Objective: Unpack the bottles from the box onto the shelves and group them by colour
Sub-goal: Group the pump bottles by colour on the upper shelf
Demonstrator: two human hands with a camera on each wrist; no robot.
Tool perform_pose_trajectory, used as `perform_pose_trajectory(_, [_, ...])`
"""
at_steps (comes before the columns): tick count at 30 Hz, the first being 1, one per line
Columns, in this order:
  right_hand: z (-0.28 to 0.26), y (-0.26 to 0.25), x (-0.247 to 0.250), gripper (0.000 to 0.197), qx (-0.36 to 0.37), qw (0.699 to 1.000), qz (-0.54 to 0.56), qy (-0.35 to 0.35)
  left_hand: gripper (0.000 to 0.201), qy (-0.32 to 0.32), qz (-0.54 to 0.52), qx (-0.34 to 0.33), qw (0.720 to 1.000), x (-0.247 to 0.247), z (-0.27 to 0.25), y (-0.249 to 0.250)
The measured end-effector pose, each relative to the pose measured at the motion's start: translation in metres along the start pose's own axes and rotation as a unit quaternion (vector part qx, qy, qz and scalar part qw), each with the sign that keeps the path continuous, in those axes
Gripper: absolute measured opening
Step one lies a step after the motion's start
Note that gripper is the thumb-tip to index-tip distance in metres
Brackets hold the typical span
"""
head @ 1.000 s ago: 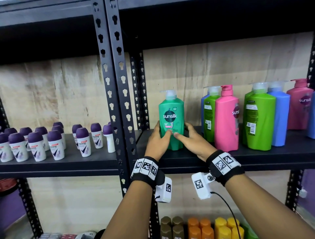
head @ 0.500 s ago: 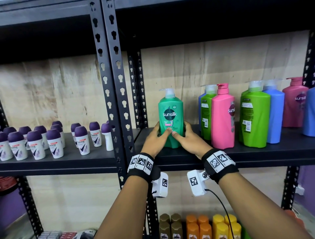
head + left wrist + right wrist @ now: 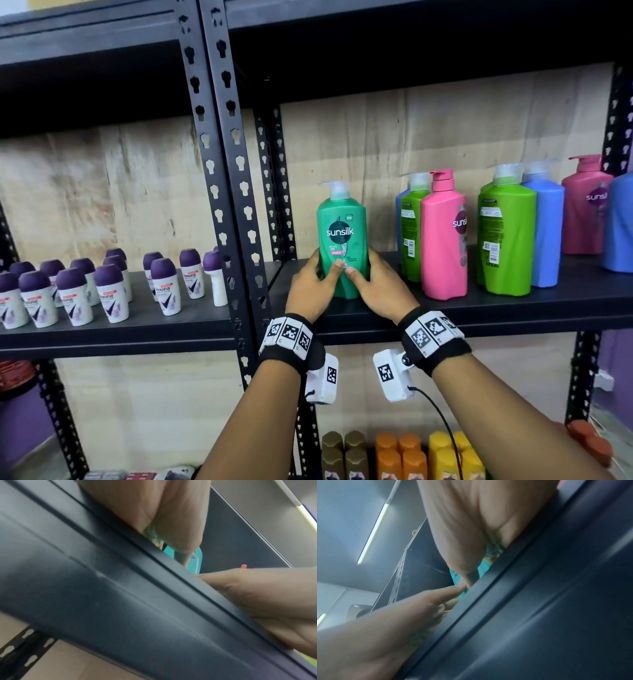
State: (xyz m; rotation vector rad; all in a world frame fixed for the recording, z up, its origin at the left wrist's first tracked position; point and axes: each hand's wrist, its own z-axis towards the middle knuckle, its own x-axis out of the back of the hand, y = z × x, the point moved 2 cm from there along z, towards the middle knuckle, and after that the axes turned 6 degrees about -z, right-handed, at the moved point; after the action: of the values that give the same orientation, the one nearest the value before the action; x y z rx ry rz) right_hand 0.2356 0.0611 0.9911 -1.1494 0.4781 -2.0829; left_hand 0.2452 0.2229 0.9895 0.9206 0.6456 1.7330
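A tall teal-green plastic pump bottle (image 3: 342, 240) stands upright on the black metal shelf (image 3: 513, 308), near its left end. The left hand (image 3: 310, 287) and the right hand (image 3: 380, 286) curl around its lower sides, thumbs meeting on the front. To its right stand a lime-green pump bottle (image 3: 411, 236) and a pink pump bottle (image 3: 443, 240), touching each other, apart from the teal one.

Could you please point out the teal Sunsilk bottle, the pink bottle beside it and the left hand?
teal Sunsilk bottle (image 3: 340, 233): head view, front label.
pink bottle (image 3: 442, 240): head view, body.
left hand (image 3: 313, 291): head view, back of hand.
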Motion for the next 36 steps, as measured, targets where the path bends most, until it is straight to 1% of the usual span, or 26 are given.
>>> perform_pose_trajectory(3, [-0.004,-0.001,0.004,0.065,-0.021,0.999,-0.032,0.027,0.036,0.064,0.002,-0.017,0.998,-0.001,-0.005,0.005])
perform_pose_trajectory(6, [-0.008,-0.003,0.008,0.059,-0.03,0.998,-0.043,0.02,0.036,0.15,0.043,-0.044,0.987,-0.001,-0.01,0.014])
perform_pose_trajectory(8, [-0.012,-0.005,0.013,0.049,-0.022,0.998,-0.051,0.015,0.026,0.204,0.043,-0.067,0.976,-0.001,-0.015,0.02])
perform_pose_trajectory(9, [-0.016,-0.005,0.016,0.042,-0.014,0.998,-0.057,0.017,0.02,0.217,0.039,-0.076,0.972,-0.001,-0.018,0.023])
perform_pose_trajectory(12, [-0.03,-0.004,0.031,0.018,0.042,0.995,-0.083,0.046,0.018,0.198,0.037,-0.085,0.976,-0.012,-0.025,0.031])
perform_pose_trajectory(14, [-0.039,-0.004,0.047,0.01,0.079,0.988,-0.109,0.073,0.018,0.173,0.034,-0.102,0.979,-0.025,-0.029,0.041])
perform_pose_trajectory(18, [-0.049,-0.003,0.092,0.01,0.095,0.972,-0.177,0.122,0.02,0.118,0.049,-0.142,0.982,-0.06,-0.026,0.073])
perform_pose_trajectory(20, [-0.051,-0.001,0.116,0.013,0.089,0.963,-0.21,0.146,0.018,0.109,0.035,-0.163,0.98,-0.077,-0.021,0.091])
perform_pose_trajectory(23, [-0.054,0.007,0.149,0.019,0.071,0.948,-0.25,0.182,0.011,0.102,0.0,-0.183,0.978,-0.1,-0.013,0.114])
perform_pose_trajectory(24, [-0.055,0.01,0.159,0.019,0.065,0.945,-0.257,0.192,0.014,0.1,-0.005,-0.184,0.978,-0.107,-0.01,0.119])
perform_pose_trajectory(28, [-0.06,0.025,0.19,0.017,0.054,0.932,-0.261,0.245,0.043,0.097,0.005,-0.187,0.978,-0.128,0.0,0.134])
perform_pose_trajectory(29, [-0.06,0.029,0.196,0.02,0.046,0.928,-0.263,0.261,0.049,0.097,0.009,-0.19,0.977,-0.132,0.001,0.136])
perform_pose_trajectory(31, [-0.059,0.038,0.205,0.033,0.022,0.919,-0.274,0.282,0.06,0.091,0.012,-0.178,0.98,-0.138,0.003,0.139])
perform_pose_trajectory(33, [-0.056,0.045,0.21,0.049,0.005,0.918,-0.28,0.282,0.067,0.081,0.008,-0.161,0.984,-0.144,0.005,0.138])
perform_pose_trajectory(36, [-0.048,0.056,0.211,0.07,-0.016,0.925,-0.27,0.265,0.076,0.075,0.007,-0.145,0.987,-0.151,0.006,0.135])
